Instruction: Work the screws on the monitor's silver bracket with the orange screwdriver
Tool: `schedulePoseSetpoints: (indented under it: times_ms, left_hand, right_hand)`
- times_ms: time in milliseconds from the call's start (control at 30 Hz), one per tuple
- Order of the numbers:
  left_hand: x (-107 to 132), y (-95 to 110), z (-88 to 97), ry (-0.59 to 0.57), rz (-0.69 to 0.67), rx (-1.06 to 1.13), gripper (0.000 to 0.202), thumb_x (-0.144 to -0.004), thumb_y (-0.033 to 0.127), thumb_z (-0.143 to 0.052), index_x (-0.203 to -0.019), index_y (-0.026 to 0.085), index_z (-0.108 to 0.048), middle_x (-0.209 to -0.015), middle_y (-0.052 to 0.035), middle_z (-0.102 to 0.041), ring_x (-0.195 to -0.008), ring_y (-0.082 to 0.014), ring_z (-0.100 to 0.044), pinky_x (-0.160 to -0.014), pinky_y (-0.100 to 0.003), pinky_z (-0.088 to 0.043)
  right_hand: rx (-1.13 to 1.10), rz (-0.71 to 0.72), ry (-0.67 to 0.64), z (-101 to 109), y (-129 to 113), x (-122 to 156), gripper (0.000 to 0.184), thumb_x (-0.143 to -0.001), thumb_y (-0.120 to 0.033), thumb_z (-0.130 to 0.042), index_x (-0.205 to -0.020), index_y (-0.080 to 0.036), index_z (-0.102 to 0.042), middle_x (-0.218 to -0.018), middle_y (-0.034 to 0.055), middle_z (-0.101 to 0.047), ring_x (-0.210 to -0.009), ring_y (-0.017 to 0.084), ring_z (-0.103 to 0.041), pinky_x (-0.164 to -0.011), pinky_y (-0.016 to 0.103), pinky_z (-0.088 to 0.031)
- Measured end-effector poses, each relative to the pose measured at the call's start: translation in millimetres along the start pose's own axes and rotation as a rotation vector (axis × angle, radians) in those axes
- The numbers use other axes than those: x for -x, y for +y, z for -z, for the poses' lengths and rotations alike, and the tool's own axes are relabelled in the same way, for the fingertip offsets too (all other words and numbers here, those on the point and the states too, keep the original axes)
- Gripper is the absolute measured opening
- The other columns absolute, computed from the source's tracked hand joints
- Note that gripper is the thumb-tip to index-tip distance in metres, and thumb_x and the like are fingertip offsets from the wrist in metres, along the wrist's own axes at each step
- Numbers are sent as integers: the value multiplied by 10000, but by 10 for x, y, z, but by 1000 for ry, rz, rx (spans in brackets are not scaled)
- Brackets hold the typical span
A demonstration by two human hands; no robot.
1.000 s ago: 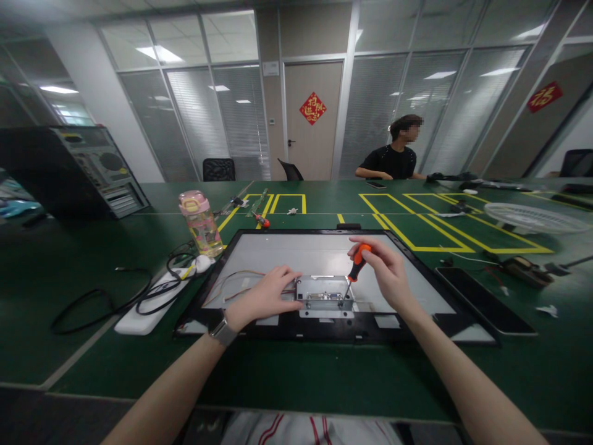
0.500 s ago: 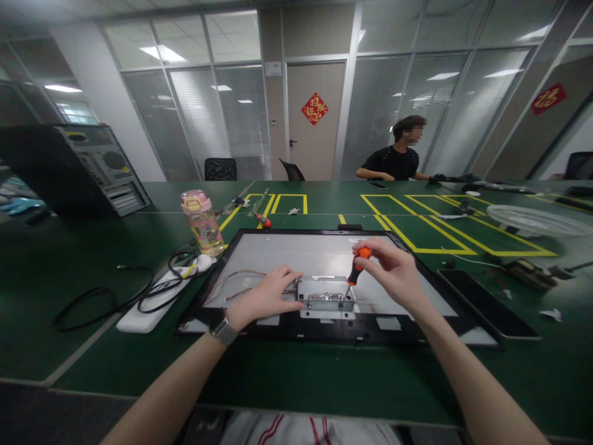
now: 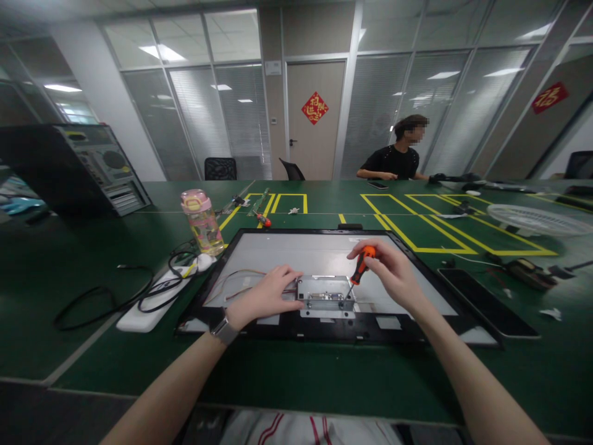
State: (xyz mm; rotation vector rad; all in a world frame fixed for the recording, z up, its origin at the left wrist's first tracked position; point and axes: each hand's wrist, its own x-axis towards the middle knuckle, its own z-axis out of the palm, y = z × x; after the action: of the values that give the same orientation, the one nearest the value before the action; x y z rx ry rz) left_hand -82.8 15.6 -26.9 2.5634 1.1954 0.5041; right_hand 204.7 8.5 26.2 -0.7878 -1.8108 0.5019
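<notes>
The right hand (image 3: 395,272) has its fingers clamped on the screwdriver (image 3: 362,267), whose tip is at the right part of the bracket (image 3: 324,287) on the panel (image 3: 287,248); the left hand (image 3: 264,295), thumb and fingers apart, touches the bracket's left end

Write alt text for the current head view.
A person's right hand holds a screwdriver, its tip at a metal bracket on a black-framed panel; the left hand rests at the bracket's left end. A bottle stands at left on the green table, and another person sits across it.
</notes>
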Motion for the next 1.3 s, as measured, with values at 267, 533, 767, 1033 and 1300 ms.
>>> schedulePoseSetpoints:
  times_ms: [267,533,767,1033,1300]
  left_hand:
    - [-10,-24,-24,6,-12,0,620,-822,446,-681,-1362,238,-458,-1170,-68,-522,-1099,-238,-520,-961,-361,-435]
    - [-4,0,0,-4,0,-1,613,-825,461,-673,-1359,250,-459,-1174,-66,-520,-1097,-237,-517,-961,-357,-431]
    - [0,6,5,-1,-2,2,609,-825,462,-671,-1359,260,-458,-1163,-67,-524,-1087,-241,-518,-944,-359,-431]
    - [-3,6,1,-2,-3,0,618,-820,458,-680,-1357,243,-462,-1159,-67,-519,-1078,-238,-526,-945,-351,-435]
    - [-4,-19,-14,4,-5,2,623,-820,468,-675,-1362,254,-457,-1171,-64,-525,-1100,-239,-522,-966,-352,-422]
  right_hand:
    - [33,-6,-44,-29,-34,5,262,-845,-294,-663,-1102,-241,-665,-872,39,-667,-795,199,-632,-710,339,-532]
    - [68,13,-62,-11,-66,3,229,-865,-285,-610,-1086,-232,-642,-807,28,-662,-727,180,-631,-679,317,-528]
    - [47,-21,-93,-16,-9,1,321,-837,-322,-671,-1143,-240,-616,-811,15,-631,-712,169,-619,-692,309,-541]
    - [16,-8,-158,13,-92,7,157,-878,-256,-606,-1030,-230,-576,-912,48,-636,-781,189,-635,-740,339,-547]
    - [19,-29,-166,7,-113,-2,34,-886,-235,-565,-911,-212,-562,-826,29,-603,-695,170,-610,-661,318,-525]
